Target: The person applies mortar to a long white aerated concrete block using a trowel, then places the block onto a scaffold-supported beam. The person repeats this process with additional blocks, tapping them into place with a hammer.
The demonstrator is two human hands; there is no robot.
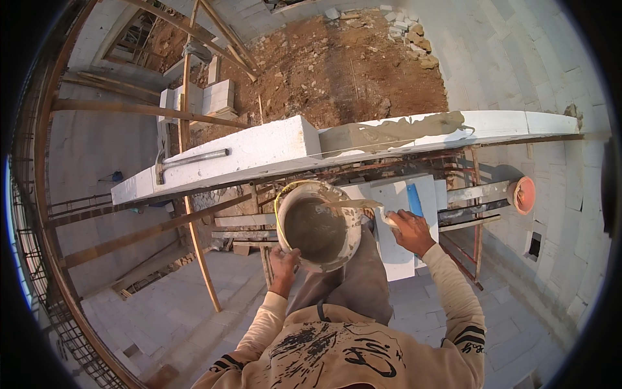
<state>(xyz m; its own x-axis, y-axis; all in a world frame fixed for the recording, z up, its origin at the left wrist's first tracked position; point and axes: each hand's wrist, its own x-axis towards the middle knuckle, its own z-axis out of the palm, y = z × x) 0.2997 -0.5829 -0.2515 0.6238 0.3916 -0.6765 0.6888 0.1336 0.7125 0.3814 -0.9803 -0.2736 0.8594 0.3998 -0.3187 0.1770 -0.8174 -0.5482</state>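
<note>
A round bucket (355, 236) of wet grey mortar (312, 227) is in front of my legs, its pale rim smeared with mortar. My left hand (284, 267) is closed on the near left of this rim. In my right hand (413, 232) is the pale handle of a trowel (357, 203), whose mortar-coated blade reaches left over the bucket's far right rim. Beyond the bucket runs a wall of white blocks (259, 150). Grey mortar (395, 131) lies spread along its lower course, right of a raised block.
A hammer (194, 157) lies on the wall's left part. To my right are white blocks (389, 249) with a blue tool (414, 200), and an orange bucket (523, 196). Wooden poles (201, 253) stand at the left. Rubble and brown soil (324, 71) lie beyond the wall.
</note>
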